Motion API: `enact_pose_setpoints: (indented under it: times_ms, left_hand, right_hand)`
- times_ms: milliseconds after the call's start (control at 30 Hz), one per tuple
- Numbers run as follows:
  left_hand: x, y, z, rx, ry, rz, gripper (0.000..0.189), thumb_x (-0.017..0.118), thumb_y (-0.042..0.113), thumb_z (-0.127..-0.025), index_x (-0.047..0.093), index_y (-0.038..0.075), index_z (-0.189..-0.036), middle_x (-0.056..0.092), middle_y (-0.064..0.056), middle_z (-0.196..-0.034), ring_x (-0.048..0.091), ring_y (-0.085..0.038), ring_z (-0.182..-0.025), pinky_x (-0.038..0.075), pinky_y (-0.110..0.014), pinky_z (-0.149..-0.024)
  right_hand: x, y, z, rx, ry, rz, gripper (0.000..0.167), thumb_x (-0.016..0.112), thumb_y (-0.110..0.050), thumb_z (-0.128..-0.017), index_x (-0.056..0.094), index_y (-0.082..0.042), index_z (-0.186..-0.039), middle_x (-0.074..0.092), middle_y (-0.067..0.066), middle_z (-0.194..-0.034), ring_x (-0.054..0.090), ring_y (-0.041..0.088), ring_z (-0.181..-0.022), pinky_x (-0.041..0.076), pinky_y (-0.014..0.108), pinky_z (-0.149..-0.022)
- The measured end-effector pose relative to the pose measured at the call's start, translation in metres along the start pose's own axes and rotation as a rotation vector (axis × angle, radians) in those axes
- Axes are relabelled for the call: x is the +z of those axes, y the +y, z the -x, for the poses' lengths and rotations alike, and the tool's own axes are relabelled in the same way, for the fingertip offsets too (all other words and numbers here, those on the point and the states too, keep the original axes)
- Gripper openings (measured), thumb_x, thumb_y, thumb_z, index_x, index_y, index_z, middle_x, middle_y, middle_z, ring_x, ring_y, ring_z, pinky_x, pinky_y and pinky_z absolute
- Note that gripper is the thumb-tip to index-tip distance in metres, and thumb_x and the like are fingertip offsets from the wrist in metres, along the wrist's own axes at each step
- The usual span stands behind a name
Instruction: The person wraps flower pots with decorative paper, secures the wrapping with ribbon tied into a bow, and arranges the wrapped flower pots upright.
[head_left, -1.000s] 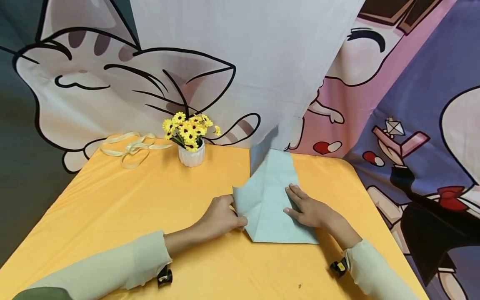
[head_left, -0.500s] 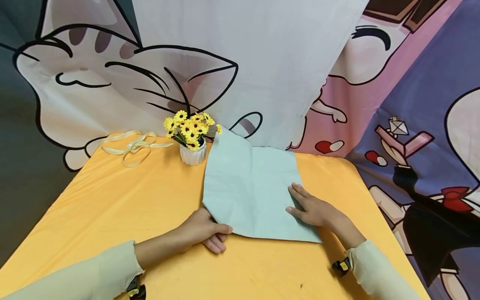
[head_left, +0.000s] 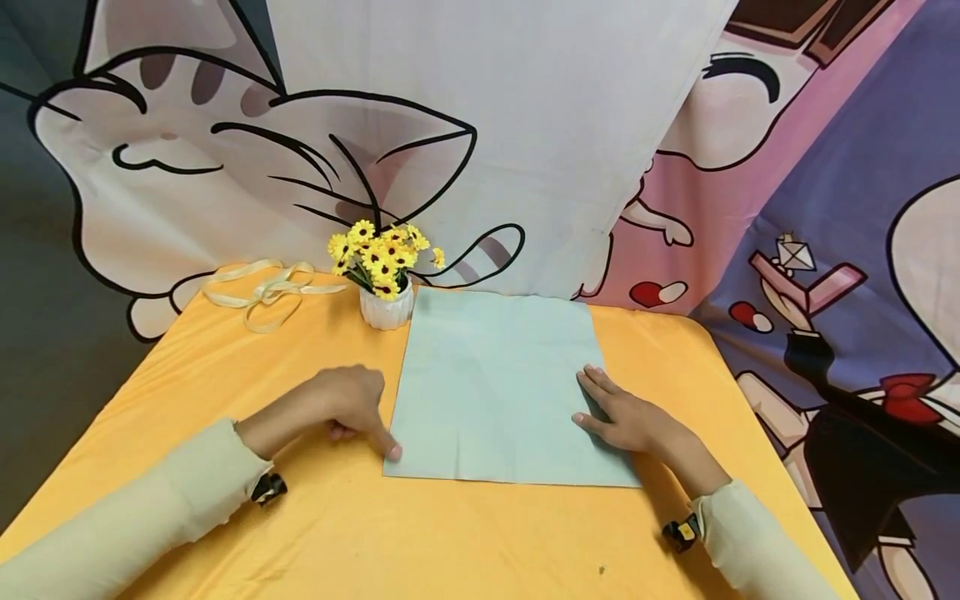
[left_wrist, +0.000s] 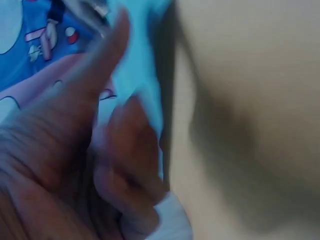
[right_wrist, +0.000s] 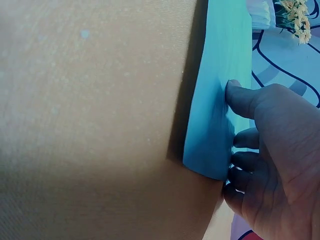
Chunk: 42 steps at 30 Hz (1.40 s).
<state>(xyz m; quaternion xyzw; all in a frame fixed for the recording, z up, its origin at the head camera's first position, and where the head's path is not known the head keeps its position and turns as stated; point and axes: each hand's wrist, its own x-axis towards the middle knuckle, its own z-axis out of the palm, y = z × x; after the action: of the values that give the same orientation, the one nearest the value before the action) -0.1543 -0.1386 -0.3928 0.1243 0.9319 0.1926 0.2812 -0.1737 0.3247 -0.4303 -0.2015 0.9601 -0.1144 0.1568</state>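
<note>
A pale blue sheet of paper (head_left: 495, 383) lies unfolded on the yellow-covered table, with faint creases near its front edge. My right hand (head_left: 626, 417) rests on its right side, fingers spread and pressing it down. The right wrist view also shows that hand (right_wrist: 275, 145) over the paper (right_wrist: 212, 115), whose near edge lifts slightly off the table. At the sheet's front left corner is my left hand (head_left: 337, 408), its thumb stretched to the paper's edge and its other fingers loosely bent. Motion blurs the left hand (left_wrist: 75, 150) in the left wrist view; nothing shows in its grasp.
A white pot of yellow flowers (head_left: 386, 308) stands at the paper's back left corner, close to it. Farther left, a pale ribbon (head_left: 273, 292) lies looped on the yellow tablecloth (head_left: 450, 542). A printed cartoon cloth (head_left: 540, 167) hangs behind the table.
The paper's left part has swung left and down from a raised fold to flat. My left hand moved left with it and has let go. The right hand stays in place.
</note>
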Motion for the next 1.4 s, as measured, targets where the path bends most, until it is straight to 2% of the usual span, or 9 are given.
enact_pose_setpoints:
  times_ms: [100,167,267,333,533,833,1000,1233,1400]
  left_hand:
    - [0.000,0.004,-0.013,0.169,0.188,-0.091,0.053,0.091,0.061,-0.090,0.072,0.011,-0.091,0.067,-0.001,-0.085,0.063,-0.020,-0.077,0.052,-0.036,-0.067]
    - [0.006,0.007,-0.024,0.280,0.268,-0.131,0.058,0.083,0.060,-0.099,0.074,0.007,-0.120,0.071,-0.011,-0.119,0.069,-0.029,-0.109,0.060,-0.047,-0.091]
    - [0.014,0.011,-0.037,0.334,0.276,-0.198,0.086,0.076,0.064,-0.102,0.057,0.004,-0.160,0.054,-0.022,-0.166,0.051,-0.043,-0.156,0.045,-0.061,-0.128]
    - [0.017,0.011,-0.044,0.315,0.246,-0.221,0.098,0.075,0.068,-0.101,0.047,0.003,-0.169,0.041,-0.024,-0.178,0.037,-0.047,-0.167,0.035,-0.064,-0.136]
    - [0.017,0.010,-0.052,0.265,0.197,-0.246,0.107,0.075,0.072,-0.098,0.043,0.002,-0.172,0.038,-0.024,-0.180,0.035,-0.046,-0.168,0.034,-0.064,-0.136]
    - [0.017,0.008,-0.053,0.274,0.217,-0.227,0.110,0.077,0.074,-0.095,0.044,0.001,-0.171,0.040,-0.023,-0.179,0.037,-0.046,-0.167,0.036,-0.064,-0.135]
    - [0.020,0.005,-0.055,0.287,0.245,-0.165,0.107,0.078,0.072,-0.095,0.046,0.002,-0.169,0.041,-0.023,-0.178,0.038,-0.046,-0.165,0.036,-0.065,-0.134]
    - [0.020,0.000,-0.060,0.305,0.369,0.007,0.089,0.083,0.062,-0.096,0.059,0.004,-0.159,0.051,-0.022,-0.170,0.045,-0.045,-0.156,0.043,-0.065,-0.128]
    - [0.014,-0.007,-0.064,0.260,0.516,0.195,0.060,0.088,0.045,-0.097,0.073,0.001,-0.135,0.072,-0.019,-0.138,0.065,-0.038,-0.130,0.054,-0.057,-0.113]
  right_hand:
    - [0.000,0.001,0.001,0.001,0.002,0.005,0.090,0.060,-0.058,-0.114,0.026,-0.006,-0.179,0.020,0.022,-0.188,0.024,0.048,-0.173,0.028,0.072,-0.136]
    - [0.000,0.002,0.002,0.003,0.008,0.006,0.089,0.060,-0.057,-0.114,0.027,-0.005,-0.179,0.020,0.022,-0.188,0.024,0.048,-0.173,0.029,0.072,-0.135]
    - [0.001,0.003,0.002,-0.001,0.015,0.006,0.089,0.060,-0.057,-0.114,0.027,-0.006,-0.179,0.020,0.021,-0.188,0.024,0.048,-0.173,0.029,0.071,-0.136]
    - [0.001,0.003,0.001,-0.005,0.021,0.004,0.089,0.060,-0.058,-0.114,0.028,-0.006,-0.179,0.021,0.021,-0.188,0.024,0.047,-0.173,0.028,0.071,-0.136]
    - [0.002,0.004,-0.001,-0.004,0.022,0.000,0.091,0.059,-0.061,-0.113,0.027,-0.008,-0.179,0.020,0.020,-0.189,0.024,0.046,-0.174,0.028,0.071,-0.136]
    - [0.001,0.003,-0.002,0.002,0.026,-0.001,0.088,0.061,-0.057,-0.114,0.027,-0.008,-0.179,0.020,0.019,-0.189,0.025,0.047,-0.173,0.028,0.071,-0.136]
    - [0.001,0.002,-0.001,-0.010,0.048,-0.006,0.086,0.063,-0.054,-0.114,0.031,-0.007,-0.178,0.023,0.019,-0.188,0.027,0.047,-0.172,0.030,0.071,-0.135]
    - [0.000,-0.001,0.003,-0.054,0.105,-0.002,0.079,0.064,-0.049,-0.115,0.039,-0.003,-0.174,0.031,0.020,-0.185,0.027,0.048,-0.172,0.031,0.071,-0.135]
    - [0.002,-0.002,0.007,-0.098,0.180,0.030,0.069,0.064,-0.043,-0.116,0.048,-0.002,-0.170,0.042,0.020,-0.180,0.041,0.047,-0.167,0.039,0.068,-0.131]
